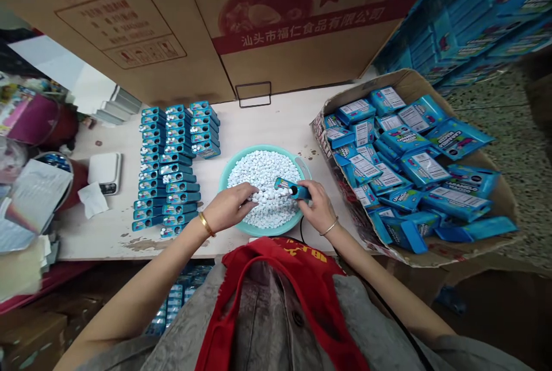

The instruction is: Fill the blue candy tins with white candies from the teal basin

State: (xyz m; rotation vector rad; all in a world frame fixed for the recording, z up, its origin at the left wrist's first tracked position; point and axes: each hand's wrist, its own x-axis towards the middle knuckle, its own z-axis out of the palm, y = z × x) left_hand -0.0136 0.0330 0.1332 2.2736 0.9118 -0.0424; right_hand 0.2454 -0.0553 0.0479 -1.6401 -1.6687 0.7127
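A round turquoise bowl (223, 178) full of small white candies (267, 164) stands in front of me on the table. My right hand (318, 207) holds a small blue box (284, 184) over the bowl's right side; a dark round hole shows in its top. My left hand (230, 206) is over the bowl's left side, thumb and fingers closed together at the candies, and what they hold is too small to tell. Left of the bowl, blue boxes (179, 187) stand in three rows with their holes up.
An open carton (323, 138) of blue boxes stands at the right. A large cardboard box (146, 31) closes off the back of the table (241, 123). A white scale (104, 171), a tissue (92, 199) and a container with papers (77, 178) are at the left.
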